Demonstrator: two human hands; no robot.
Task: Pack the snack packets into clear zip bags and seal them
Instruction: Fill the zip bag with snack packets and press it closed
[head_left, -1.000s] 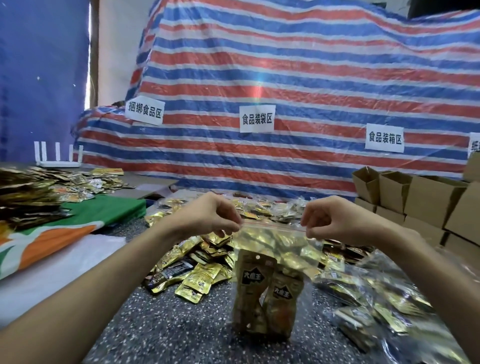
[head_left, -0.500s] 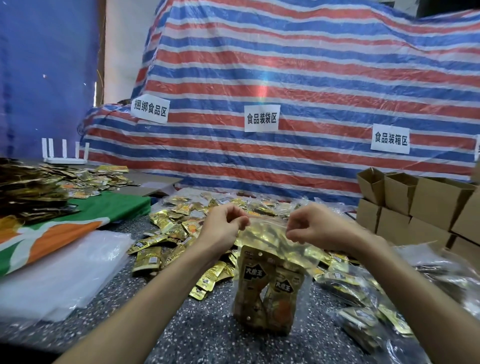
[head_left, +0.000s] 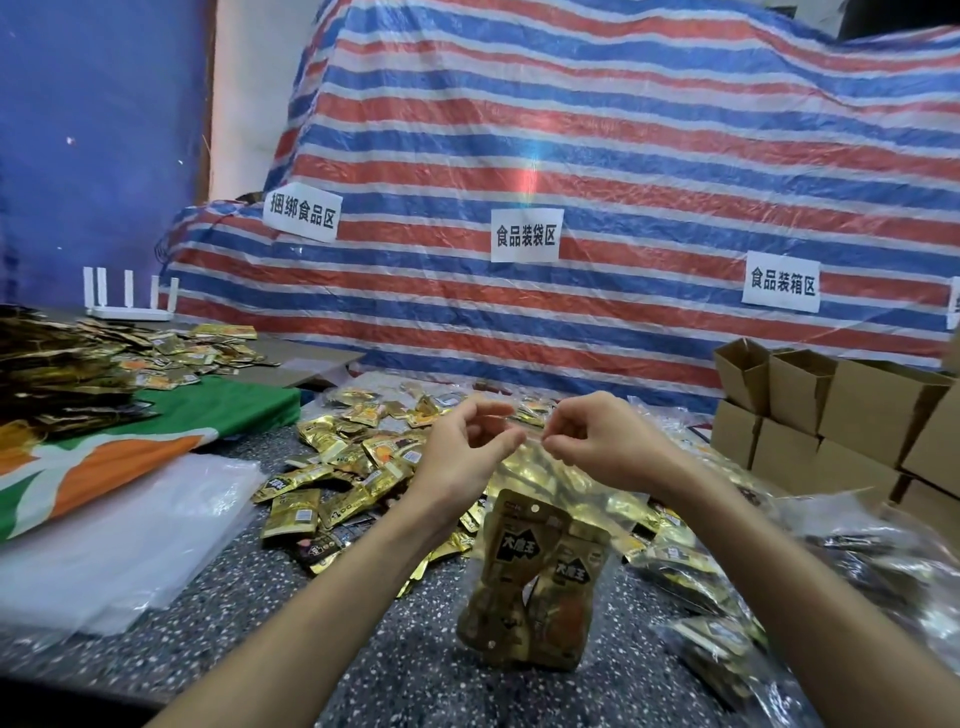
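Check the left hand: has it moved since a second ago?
Yes. The left hand moved right along the zip bag, now nearer under the middle paper sign.

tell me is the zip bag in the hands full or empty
Full: gold snack packets show through the clear zip bag.

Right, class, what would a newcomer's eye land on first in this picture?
The red, white and blue striped tarp fills the background. At centre, the left hand and right hand pinch the top of a clear zip bag of snack packets standing on the table, with loose packets heaped behind it.
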